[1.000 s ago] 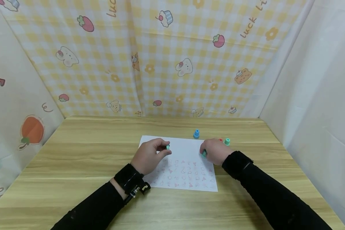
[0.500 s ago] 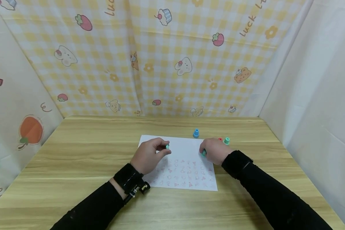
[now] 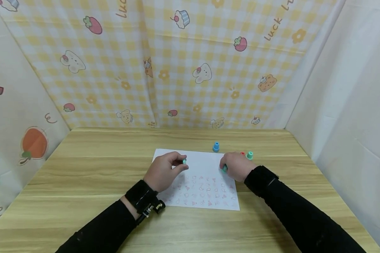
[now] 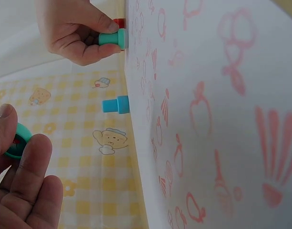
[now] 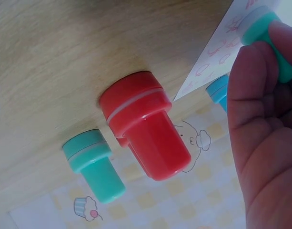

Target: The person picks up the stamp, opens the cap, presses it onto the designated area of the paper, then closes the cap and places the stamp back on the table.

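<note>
My left hand [image 3: 163,171] pinches a small green stamp cap [image 4: 19,141] between thumb and fingertips, its hollow side showing in the left wrist view. Over the right part of the white paper [image 3: 206,162], my right hand [image 3: 237,166] grips a green self-inking stamp [image 4: 110,39] by its handle. That stamp stands with its pale face end right at the sheet. Red stamped pictures [image 4: 201,110] such as shuttlecocks, rackets and fruit cover the near half of the paper.
Behind the sheet a blue stamp [image 3: 216,147] stands on the wooden table [image 3: 114,147]. Near my right hand are a red stamp [image 5: 150,133], partly covering another red one, and a capped green stamp [image 5: 94,164]. Patterned cloth [image 3: 183,70] hangs at the back.
The head view has shifted very slightly. Both hands keep their places, the left with the cap and the right with the green stamp at the paper.
</note>
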`<state>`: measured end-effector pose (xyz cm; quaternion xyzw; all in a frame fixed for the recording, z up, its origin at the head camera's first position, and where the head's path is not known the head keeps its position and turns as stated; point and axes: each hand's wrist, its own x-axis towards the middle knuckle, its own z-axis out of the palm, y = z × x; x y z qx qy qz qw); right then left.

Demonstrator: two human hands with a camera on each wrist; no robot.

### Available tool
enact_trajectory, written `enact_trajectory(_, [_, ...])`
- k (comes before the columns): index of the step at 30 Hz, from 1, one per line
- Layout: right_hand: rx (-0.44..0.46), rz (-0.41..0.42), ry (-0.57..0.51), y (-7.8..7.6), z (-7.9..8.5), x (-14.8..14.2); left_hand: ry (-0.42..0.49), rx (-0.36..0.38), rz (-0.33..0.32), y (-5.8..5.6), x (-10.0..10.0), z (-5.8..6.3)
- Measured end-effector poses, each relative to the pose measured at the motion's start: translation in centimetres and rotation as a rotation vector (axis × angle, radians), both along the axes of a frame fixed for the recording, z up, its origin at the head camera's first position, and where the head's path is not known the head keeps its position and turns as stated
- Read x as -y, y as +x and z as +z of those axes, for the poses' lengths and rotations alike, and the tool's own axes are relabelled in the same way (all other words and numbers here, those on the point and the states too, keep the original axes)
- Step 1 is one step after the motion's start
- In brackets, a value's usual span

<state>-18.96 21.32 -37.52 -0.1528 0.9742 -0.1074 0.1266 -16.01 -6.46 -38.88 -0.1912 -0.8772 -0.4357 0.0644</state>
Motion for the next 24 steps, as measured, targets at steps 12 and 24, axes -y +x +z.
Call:
enact_trajectory(12, [0.007, -0.006, -0.007, -0.1, -0.1, -0.2, -0.013, 0.006, 0.008, 0.1, 0.1, 0.1])
enact_trajectory(24, [-0.044, -0.034, -0.254, 0.0, 1.6, -2.2, 0.002, 0.005, -0.015, 0.1, 0.1, 0.1])
